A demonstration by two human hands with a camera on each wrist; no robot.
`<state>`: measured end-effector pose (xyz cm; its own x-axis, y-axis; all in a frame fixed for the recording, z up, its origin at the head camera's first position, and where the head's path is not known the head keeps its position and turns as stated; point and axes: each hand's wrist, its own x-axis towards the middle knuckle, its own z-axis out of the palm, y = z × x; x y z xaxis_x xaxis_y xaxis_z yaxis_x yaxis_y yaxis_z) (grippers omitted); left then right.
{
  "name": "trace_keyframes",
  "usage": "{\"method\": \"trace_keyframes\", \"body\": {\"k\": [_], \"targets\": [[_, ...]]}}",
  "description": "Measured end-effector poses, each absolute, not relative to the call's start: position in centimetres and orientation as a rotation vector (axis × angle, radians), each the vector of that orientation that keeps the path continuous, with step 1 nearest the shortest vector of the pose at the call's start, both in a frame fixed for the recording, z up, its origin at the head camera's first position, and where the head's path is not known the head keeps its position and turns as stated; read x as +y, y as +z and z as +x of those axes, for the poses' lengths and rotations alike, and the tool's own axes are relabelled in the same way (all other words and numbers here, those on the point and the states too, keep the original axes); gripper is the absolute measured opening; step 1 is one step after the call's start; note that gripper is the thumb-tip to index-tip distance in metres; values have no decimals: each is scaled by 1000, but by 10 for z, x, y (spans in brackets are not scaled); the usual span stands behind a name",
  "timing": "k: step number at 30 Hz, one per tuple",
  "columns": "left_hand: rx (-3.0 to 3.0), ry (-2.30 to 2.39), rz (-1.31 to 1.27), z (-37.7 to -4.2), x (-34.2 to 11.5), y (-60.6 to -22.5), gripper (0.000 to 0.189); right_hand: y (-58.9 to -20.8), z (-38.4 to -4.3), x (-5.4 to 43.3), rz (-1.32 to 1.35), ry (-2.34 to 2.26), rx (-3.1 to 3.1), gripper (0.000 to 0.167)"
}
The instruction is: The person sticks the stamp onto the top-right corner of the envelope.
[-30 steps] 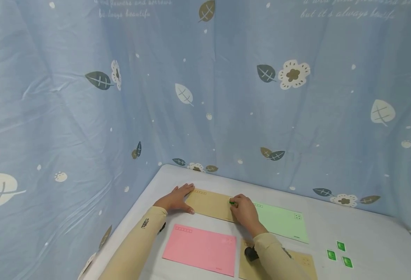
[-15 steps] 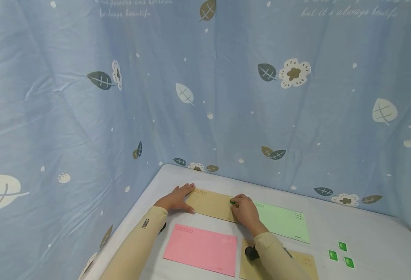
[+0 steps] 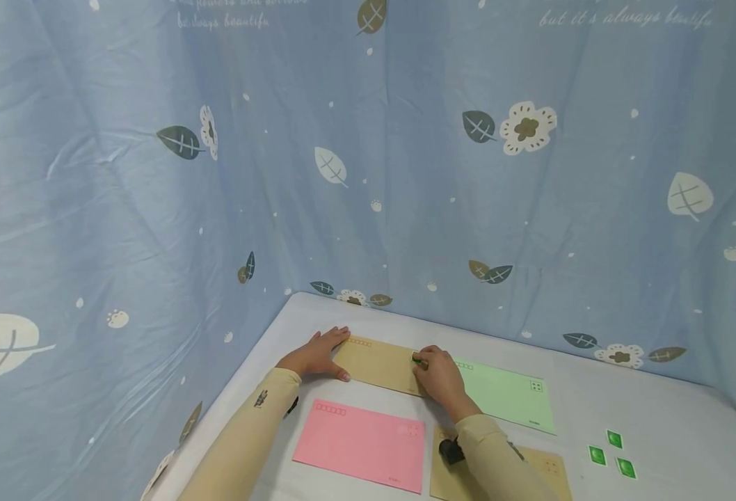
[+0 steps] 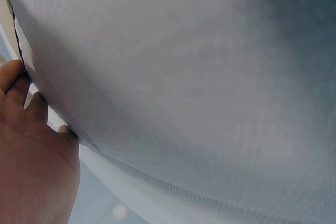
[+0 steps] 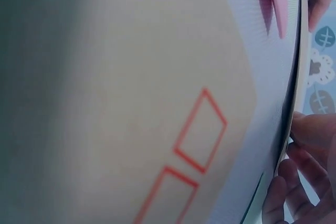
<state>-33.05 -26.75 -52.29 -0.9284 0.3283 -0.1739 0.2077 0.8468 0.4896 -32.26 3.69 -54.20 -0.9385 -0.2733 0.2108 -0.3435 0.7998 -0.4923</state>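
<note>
At the back of the table lies a tan envelope [image 3: 377,363]. My left hand [image 3: 318,355] rests on its left end, fingers and thumb spread across the corners; the left wrist view catches this hand's back at the lower left. At the envelope's upper right corner, my right hand [image 3: 440,376] has curled fingers and pinches a small green stamp [image 3: 416,358] against the paper. Most of that stamp is hidden under the fingertips. In the right wrist view the right hand's thumb [image 5: 312,127] sits at the envelope's edge, with the other fingers bent beside it.
A green envelope [image 3: 506,396] lies right of the tan one, partly behind the right hand. Nearer are a pink envelope [image 3: 358,445] and a second tan envelope [image 3: 546,470], crossed by the right forearm. Three loose green stamps [image 3: 597,455] lie at the right. Patterned curtains enclose the table.
Both hands stay in almost the same place. Slightly less of the green stamp shows beside the right fingertips now. The head view has shifted a little.
</note>
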Motion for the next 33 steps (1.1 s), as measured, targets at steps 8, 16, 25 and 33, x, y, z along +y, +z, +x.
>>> {"method": "trace_keyframes", "body": {"k": [8, 16, 25, 33], "targets": [[2776, 689, 411, -330, -267, -521, 110, -543, -324, 37, 488, 829, -2862, 24], [2769, 704, 399, -329, -266, -519, 109, -543, -324, 37, 465, 846, -2858, 23], [2771, 684, 387, -329, -265, -520, 109, -542, -323, 38, 434, 912, -2843, 28], [2773, 656, 400, -330, -265, -521, 109, -544, -322, 38, 413, 952, -2823, 30]]}}
